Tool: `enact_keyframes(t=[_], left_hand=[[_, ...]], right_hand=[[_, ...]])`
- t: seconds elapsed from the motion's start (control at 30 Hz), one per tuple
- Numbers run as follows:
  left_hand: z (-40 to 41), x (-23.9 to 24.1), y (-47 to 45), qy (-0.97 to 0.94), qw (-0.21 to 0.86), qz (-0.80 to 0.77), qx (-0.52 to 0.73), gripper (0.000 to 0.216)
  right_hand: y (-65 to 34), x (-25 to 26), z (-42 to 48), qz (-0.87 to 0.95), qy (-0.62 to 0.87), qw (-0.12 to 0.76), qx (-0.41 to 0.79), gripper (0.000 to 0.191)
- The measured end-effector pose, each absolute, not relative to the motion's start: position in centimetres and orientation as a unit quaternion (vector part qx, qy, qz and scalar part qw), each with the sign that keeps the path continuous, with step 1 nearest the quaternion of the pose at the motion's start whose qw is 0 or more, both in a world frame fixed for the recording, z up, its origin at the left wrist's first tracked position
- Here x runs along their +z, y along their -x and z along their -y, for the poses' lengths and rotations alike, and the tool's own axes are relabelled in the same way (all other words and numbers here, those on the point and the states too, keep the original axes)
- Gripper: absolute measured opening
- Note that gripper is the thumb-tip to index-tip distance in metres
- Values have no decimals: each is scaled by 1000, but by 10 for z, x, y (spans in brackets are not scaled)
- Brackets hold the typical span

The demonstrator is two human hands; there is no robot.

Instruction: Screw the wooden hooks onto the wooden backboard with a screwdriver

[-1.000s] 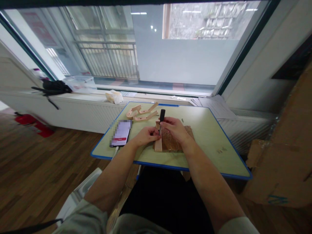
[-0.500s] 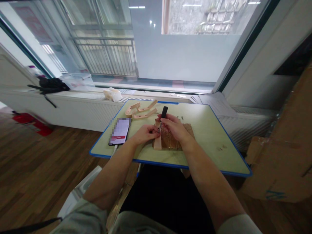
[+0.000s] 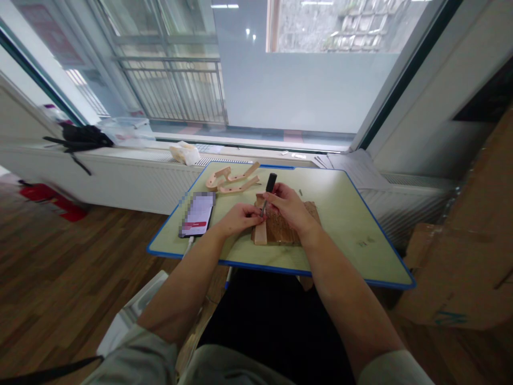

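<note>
A screwdriver with a black handle [image 3: 271, 182] leans over the work, its thin metal shaft pointing down. My right hand [image 3: 292, 207] is closed around the screwdriver just below the handle. By the lower end of the shaft, the fingertips of my left hand [image 3: 239, 217] are pinched together; what they hold, if anything, is too small to make out. Beneath both hands lies a pale flat wooden piece [image 3: 260, 234], resting along the left side of a brown ridged board [image 3: 284, 231]. The fingers partly cover the spot where the tip meets the wood.
On the table [image 3: 340, 224], curved pale wooden parts [image 3: 237, 187] lie at the back left and a small screw [image 3: 300, 192] behind my right hand. A phone [image 3: 198, 211] with a white cable is at the left. A large cardboard box [image 3: 460, 240] stands at the right.
My right hand has shifted very slightly to the right and changed its finger position on the screwdriver. The left hand stays in nearly the same pinch; the camera view has moved a little.
</note>
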State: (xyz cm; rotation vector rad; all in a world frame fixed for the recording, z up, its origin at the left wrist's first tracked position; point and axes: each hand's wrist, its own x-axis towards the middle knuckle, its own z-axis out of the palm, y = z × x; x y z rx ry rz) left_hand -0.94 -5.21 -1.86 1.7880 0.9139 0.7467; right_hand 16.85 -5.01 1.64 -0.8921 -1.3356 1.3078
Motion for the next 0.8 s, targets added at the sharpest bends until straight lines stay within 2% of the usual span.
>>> enact_keyframes(t=[0.33,0.6,0.8], left_hand=[[52,-20,9,-724,492,-374,308,32],[53,-16,7,-714,503,-375,311,28],[53,-16,6,-710,510,-365,320,26]], right_hand=[[-172,19,51,547,363,513,554,23],[-167,18,52,553,365,521,538,31],[-168,16,51,541,352,512,566,23]])
